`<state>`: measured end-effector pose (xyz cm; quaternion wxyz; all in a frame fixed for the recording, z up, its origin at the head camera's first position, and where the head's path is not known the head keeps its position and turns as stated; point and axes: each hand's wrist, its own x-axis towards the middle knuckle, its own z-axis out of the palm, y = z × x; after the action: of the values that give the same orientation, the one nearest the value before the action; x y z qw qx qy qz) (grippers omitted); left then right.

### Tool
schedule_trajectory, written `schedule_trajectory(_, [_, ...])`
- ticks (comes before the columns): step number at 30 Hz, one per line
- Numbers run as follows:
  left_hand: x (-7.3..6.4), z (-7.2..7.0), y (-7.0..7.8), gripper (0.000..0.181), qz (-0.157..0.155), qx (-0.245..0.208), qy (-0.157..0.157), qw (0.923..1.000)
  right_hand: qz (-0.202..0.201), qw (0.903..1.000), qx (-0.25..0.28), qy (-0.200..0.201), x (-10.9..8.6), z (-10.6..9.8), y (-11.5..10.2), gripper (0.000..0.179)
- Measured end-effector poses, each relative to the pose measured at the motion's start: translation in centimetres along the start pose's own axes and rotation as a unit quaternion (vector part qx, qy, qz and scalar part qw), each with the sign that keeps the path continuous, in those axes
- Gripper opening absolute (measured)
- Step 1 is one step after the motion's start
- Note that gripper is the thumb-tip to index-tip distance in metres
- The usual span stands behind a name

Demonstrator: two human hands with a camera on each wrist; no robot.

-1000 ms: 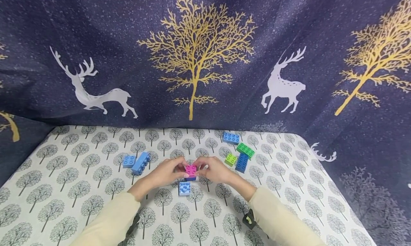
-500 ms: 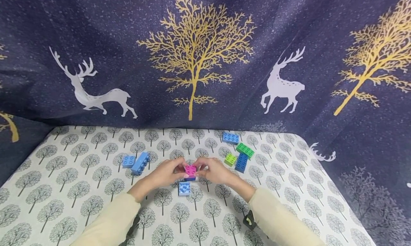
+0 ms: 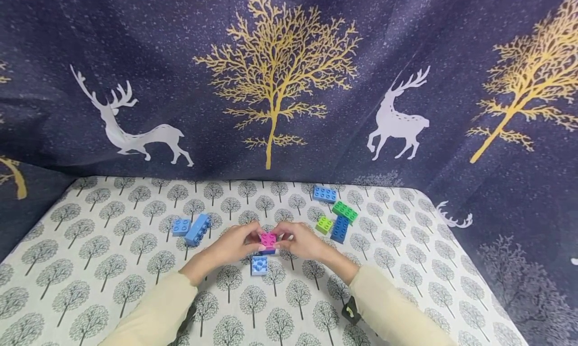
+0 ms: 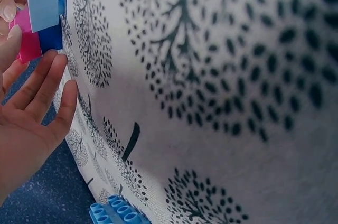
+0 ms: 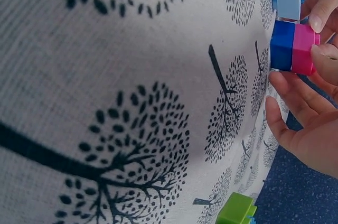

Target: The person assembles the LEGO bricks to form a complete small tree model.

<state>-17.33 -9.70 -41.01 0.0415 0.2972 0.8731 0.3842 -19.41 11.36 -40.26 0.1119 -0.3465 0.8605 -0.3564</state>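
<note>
A pink toy building brick (image 3: 268, 239) sits on top of a dark blue brick (image 3: 268, 252), studs up, in the middle of the table in the head view. My left hand (image 3: 236, 242) pinches the pair from the left with thumb and fingers. From the other side my right hand (image 3: 301, 240) pinches it too. Both wrist views show the pink brick (image 5: 302, 49) flush against the dark blue brick (image 4: 51, 38), which is at the cloth. Just nearer to me, a light blue brick (image 3: 259, 266) lies upside down, its hollow underside facing up.
Left of the hands lie a small blue brick (image 3: 181, 227) and a longer blue brick (image 3: 197, 229) on its side. To the right are a lime brick (image 3: 324, 224), a dark blue long brick (image 3: 340, 229), a green brick (image 3: 345, 211) and a blue brick (image 3: 325, 193). A dark curtain (image 3: 316, 150) hangs behind.
</note>
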Motion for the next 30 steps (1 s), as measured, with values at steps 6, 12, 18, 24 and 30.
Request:
schedule_trajectory(6, [-0.1, 0.1, 0.1, 0.022, -0.016, 0.012, -0.002, 0.9998, 0.006, 1.0, 0.001, 0.001, -0.1, 0.0, -0.1, 0.022])
schedule_trajectory(12, [-0.6, -0.3, 0.6, 0.04, -0.037, 0.008, -0.028, 0.9989, 0.015, 0.9999, -0.005, 0.0, -0.1, 0.1, -0.2, 0.023])
schedule_trajectory(18, [-1.3, -0.1, 0.8, 0.054, -0.06, -0.01, -0.019, 0.998, 0.006, 0.9999, -0.01, 0.0, -0.1, 0.1, -0.1, 0.024])
schedule_trajectory(24, [-2.0, 0.4, 1.4, 0.041, -0.089, -0.017, -0.002, 0.9959, 0.007, 0.9998, -0.017, 0.0, 0.0, 0.0, -0.2, 0.025])
schedule_trajectory(30, [-2.6, 1.3, 2.5, 0.038, -0.069, 0.013, -0.009, 0.9975, -0.001, 0.9998, -0.018, 0.003, -0.1, 0.0, -0.2, 0.024])
